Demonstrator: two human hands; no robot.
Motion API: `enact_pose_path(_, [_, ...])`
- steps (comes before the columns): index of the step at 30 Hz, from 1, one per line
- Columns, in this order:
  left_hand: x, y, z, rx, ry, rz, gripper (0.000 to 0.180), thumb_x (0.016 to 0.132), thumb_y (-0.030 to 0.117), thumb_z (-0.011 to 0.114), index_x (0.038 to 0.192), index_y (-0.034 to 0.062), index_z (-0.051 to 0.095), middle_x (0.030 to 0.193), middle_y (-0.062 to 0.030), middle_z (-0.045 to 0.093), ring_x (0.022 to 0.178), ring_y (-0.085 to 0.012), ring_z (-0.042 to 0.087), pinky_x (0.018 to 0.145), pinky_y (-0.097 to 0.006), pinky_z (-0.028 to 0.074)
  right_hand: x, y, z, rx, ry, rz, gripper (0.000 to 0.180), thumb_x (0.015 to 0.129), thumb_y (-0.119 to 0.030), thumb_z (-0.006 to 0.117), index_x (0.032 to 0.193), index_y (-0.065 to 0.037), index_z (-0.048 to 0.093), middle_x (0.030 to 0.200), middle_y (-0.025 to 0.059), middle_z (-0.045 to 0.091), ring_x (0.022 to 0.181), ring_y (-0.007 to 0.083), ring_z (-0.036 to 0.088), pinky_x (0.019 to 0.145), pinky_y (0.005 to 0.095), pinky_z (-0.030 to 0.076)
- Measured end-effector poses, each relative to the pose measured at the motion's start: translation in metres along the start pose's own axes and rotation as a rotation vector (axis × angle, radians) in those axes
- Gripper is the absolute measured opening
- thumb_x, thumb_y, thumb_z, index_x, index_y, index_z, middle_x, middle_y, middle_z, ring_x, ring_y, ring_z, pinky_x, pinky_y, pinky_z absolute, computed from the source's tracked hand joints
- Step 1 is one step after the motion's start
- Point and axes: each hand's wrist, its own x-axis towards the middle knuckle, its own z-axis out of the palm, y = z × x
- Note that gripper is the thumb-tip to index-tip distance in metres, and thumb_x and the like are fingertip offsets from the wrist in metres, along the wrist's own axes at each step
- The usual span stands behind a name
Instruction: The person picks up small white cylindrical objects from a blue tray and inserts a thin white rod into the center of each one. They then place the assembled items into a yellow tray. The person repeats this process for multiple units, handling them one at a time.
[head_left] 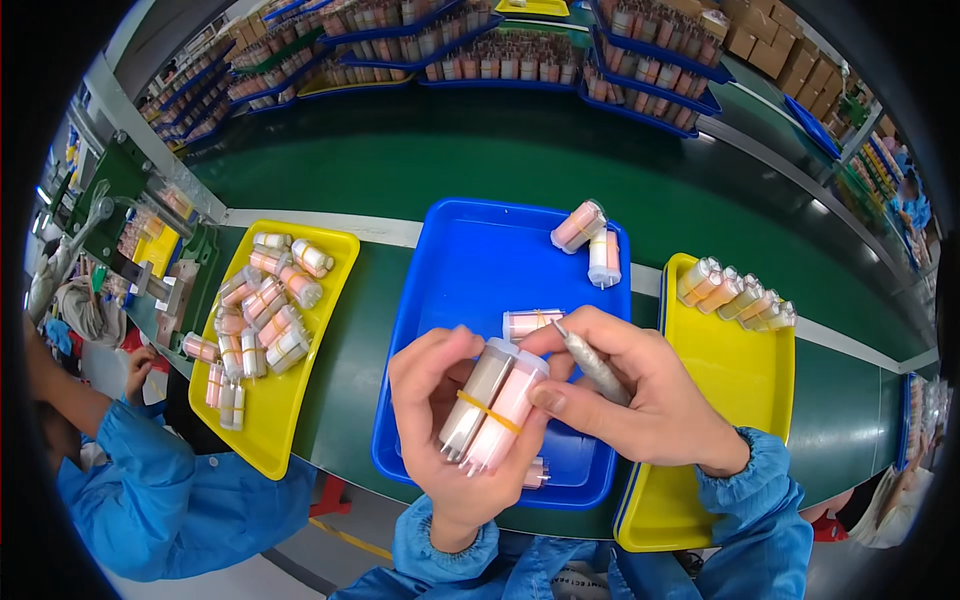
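Right, banding/checking step looks to be in hand: both hands are working one bundle of tubes (492, 405), pink and grey, tied with a yellow rubber band (489, 411), held just above the near end of the blue tray (470, 270).

Left hand (440, 420) is gripping the bundle from the left side and underneath, thumb lying across the front near the caps, fingers curled behind. Palm is facing right, wrist coming up from the lower edge in a blue sleeve.

Right hand (625, 400) is closed around a slim grey metal tool (592, 362), pinned under the thumb, tip pointing up-left. Its fingertips are also pressing on the bundle's capped end and right side. Wrist is bent inward.

Around it:
- another small bundle (530, 322) is lying in the blue tray just behind the hands
- two more bundles (590, 240) are sitting at the tray's far right corner
- left yellow tray (330, 290) is carrying many banded bundles
- right yellow tray (730, 400) is carrying a row of bundles (738, 295) at its far end
- all trays are sitting on the green surface (450, 160)
- another person's blue sleeve (150, 480) is showing at lower left

My read: next move is calling for the left hand keeping the tubes square while the right hand frees fingers without dropping the tool. Band looks seated mid-length; cannot tell if it is doubled.
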Motion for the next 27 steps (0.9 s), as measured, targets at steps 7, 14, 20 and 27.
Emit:
enact_pose_path(7, [-0.005,-0.001,-0.005,-0.349,0.104,-0.269,0.053,0.072,0.020,0.084,0.113,-0.0039,0.059,0.111,-0.0170,0.061,0.102,-0.0223,0.059,0.087,-0.033,0.050,-0.004,-0.006,0.006,0.099,0.015,0.067,0.030,0.086,-0.012,0.073,0.111,-0.003,0.059,0.076,-0.0035,0.059,0.062,-0.0014,0.045,0.052,0.0166,0.032])
enact_pose_path(14, [-0.011,-0.004,-0.005,-0.343,0.102,-0.389,0.069,0.067,0.043,0.087,0.109,-0.0044,0.059,0.100,-0.0109,0.061,0.089,-0.0164,0.060,0.078,-0.029,0.051,-0.002,-0.010,0.010,0.056,0.018,-0.036,0.047,0.078,-0.021,0.081,0.116,-0.005,0.057,0.095,0.0065,0.064,0.072,0.0096,0.057,0.060,0.0233,0.043])
enact_pose_path(20, [-0.007,0.003,-0.009,-0.259,-0.069,-0.415,0.085,0.077,0.076,0.052,0.106,-0.0039,0.052,0.098,-0.0089,0.053,0.089,-0.0179,0.054,0.075,-0.029,0.047,0.001,-0.006,-0.001,-0.024,-0.079,0.008,0.045,0.078,-0.020,0.082,0.115,-0.005,0.060,0.089,0.0035,0.062,0.066,0.0086,0.054,0.056,0.0225,0.040])
enact_pose_path(27, [0.005,0.017,-0.027,-0.100,-0.204,-0.273,0.096,0.063,0.070,0.071,0.117,-0.0056,0.047,0.111,-0.0176,0.049,0.087,-0.0220,0.061,0.069,-0.032,0.056,0.002,-0.013,-0.020,0.063,-0.115,0.097,0.027,0.082,-0.019,0.080,0.099,-0.003,0.066,0.062,-0.0054,0.047,0.057,-0.0015,0.040,0.048,0.0186,0.028])
